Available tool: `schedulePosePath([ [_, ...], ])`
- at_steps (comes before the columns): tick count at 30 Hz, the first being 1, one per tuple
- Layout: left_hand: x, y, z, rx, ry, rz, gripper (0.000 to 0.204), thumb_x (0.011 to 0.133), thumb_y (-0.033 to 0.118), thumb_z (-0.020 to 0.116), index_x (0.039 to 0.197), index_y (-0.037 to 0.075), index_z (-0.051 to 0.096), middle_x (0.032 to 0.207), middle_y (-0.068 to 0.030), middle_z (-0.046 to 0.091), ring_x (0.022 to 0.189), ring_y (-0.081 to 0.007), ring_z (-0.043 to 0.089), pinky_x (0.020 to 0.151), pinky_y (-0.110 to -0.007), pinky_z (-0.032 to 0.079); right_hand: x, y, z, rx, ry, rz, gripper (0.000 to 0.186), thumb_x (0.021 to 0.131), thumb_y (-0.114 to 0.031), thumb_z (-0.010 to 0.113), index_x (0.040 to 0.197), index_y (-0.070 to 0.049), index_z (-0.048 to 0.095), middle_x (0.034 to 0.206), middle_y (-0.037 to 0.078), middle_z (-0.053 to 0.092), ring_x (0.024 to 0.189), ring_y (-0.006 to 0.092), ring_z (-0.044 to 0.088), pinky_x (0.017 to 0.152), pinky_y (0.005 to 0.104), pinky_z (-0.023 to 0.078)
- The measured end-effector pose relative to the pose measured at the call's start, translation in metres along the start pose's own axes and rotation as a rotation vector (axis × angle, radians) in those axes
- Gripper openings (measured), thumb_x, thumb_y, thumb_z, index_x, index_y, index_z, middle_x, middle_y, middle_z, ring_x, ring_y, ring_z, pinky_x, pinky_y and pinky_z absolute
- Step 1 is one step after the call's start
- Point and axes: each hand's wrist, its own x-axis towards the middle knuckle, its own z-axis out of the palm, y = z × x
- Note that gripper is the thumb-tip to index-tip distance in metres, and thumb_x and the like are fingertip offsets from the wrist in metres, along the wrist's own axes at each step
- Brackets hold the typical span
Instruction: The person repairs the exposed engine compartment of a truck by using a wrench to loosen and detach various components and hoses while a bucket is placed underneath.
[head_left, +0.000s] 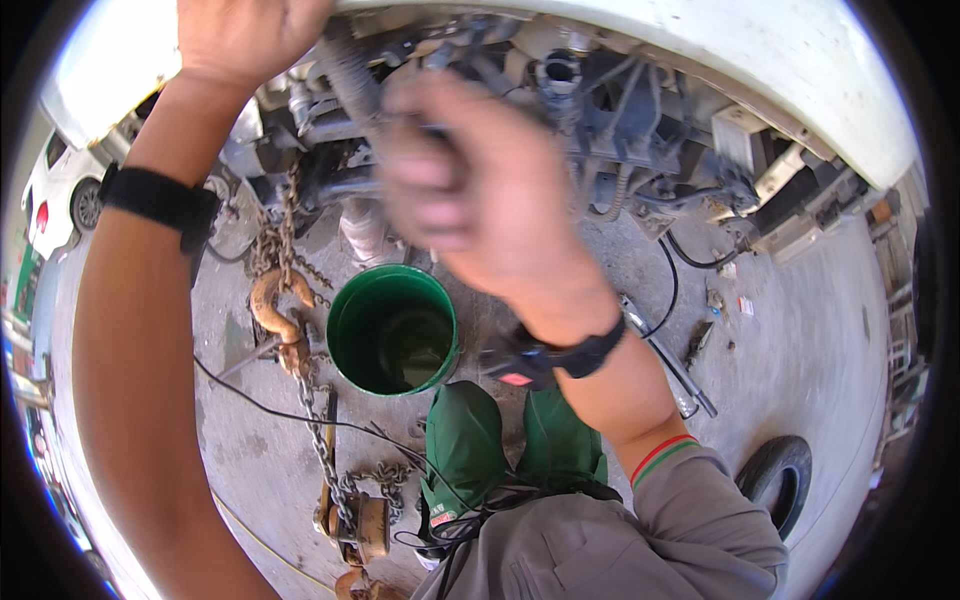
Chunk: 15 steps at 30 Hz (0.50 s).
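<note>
My left hand [250, 35] is raised to the edge of the white vehicle panel [640, 30], its fingertips out of view. My right hand [475, 175] is smeared by motion in front of the exposed underparts [620, 130]; its fingers look bent, but what they hold, if anything, is unclear. Near it are a ribbed hose [350, 75] and an open pipe end [560, 70]. Below, a green bucket [358, 315] with some liquid in it stands on the concrete floor, just beyond my knees.
A chain hoist [370, 525] with a hook [270, 300] and chains lies left of my legs, with black cables across it. A metal bar [680, 375] and a tyre [775, 475] lie to the right on the floor [800, 350]. A white car [55, 190] stands at far left.
</note>
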Motion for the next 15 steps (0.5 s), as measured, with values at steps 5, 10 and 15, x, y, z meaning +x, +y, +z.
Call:
schedulePosePath([
  [5, 0.005, -0.002, 0.011, -0.049, 0.147, 0.074, 0.04, 0.099, 0.029, 0.041, 0.123, 0.0, 0.055, 0.124, -0.0212, 0.06, 0.112, -0.0388, 0.058, 0.096, -0.046, 0.044, 0.078, 0.039, 0.014, -0.268, 0.378, -0.019, 0.031, 0.104, -0.034, 0.049, 0.097, -0.004, 0.056, 0.086, 0.006, 0.066, 0.059, 0.0173, 0.064, 0.046, 0.029, 0.044],
  [10, -0.002, -0.003, 0.0, 0.037, -0.035, -0.014, 0.05, 0.099, 0.025, 0.034, 0.14, -0.001, 0.046, 0.143, -0.0211, 0.048, 0.134, -0.0374, 0.045, 0.111, -0.046, 0.035, 0.069, 0.036, 0.008, -0.333, 0.379, 0.045, 0.033, 0.103, -0.035, 0.052, 0.099, -0.003, 0.06, 0.085, 0.006, 0.067, 0.062, 0.0178, 0.067, 0.049, 0.0291, 0.048],
  [15, 0.013, 0.037, -0.021, -0.02, -0.164, -0.214, 0.056, 0.087, 0.004, 0.046, 0.142, -0.003, 0.04, 0.148, -0.0227, 0.042, 0.135, -0.0404, 0.042, 0.112, -0.048, 0.035, 0.066, 0.03, 0.0, -0.386, 0.383, 0.051, 0.034, 0.102, -0.037, 0.053, 0.1, -0.003, 0.06, 0.085, 0.006, 0.067, 0.062, 0.0166, 0.066, 0.049, 0.0282, 0.047],
])
